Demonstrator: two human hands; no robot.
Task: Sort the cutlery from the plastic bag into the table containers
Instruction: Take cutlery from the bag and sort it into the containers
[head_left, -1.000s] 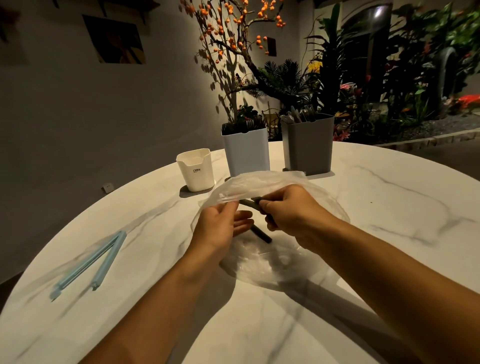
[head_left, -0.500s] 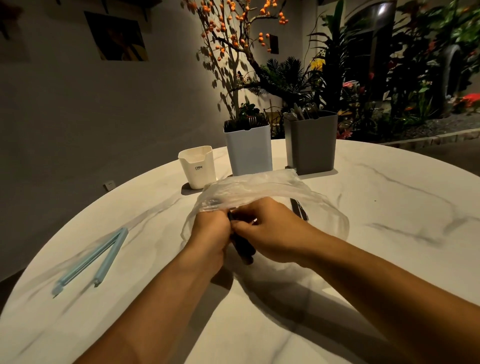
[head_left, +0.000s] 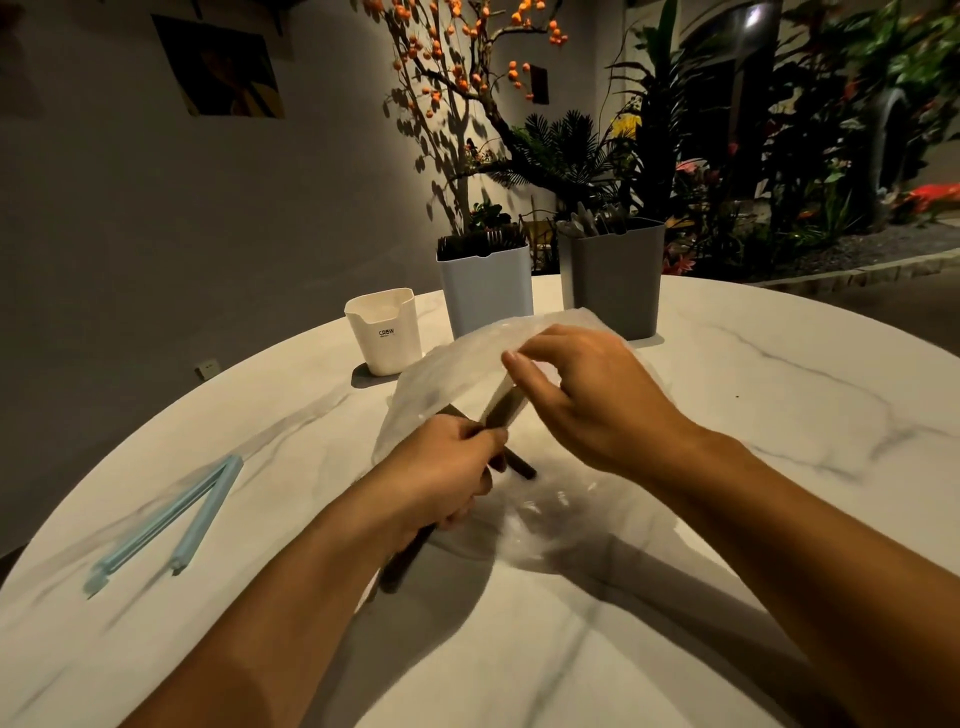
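A clear plastic bag (head_left: 587, 499) lies crumpled on the marble table (head_left: 779, 467). My left hand (head_left: 441, 478) grips a bundle of dark cutlery (head_left: 400, 566) at the bag's mouth; the handles stick out below my wrist and other dark ends (head_left: 519, 467) show past my fingers. Above it, my right hand (head_left: 587, 400) pinches the bag's upper edge and holds it raised. Behind the bag stand a white cup (head_left: 384, 332), a pale blue container (head_left: 485, 296) holding dark cutlery, and a grey container (head_left: 613, 280) holding light cutlery.
A light blue bag clip (head_left: 171, 525) lies open on the table at the left. Plants and a branch with orange berries stand behind the table. The table's round edge curves away at left and back.
My left hand has closed round the dark cutlery and drawn it toward me. My right hand has let go of the cutlery and risen, lifting the bag's edge.
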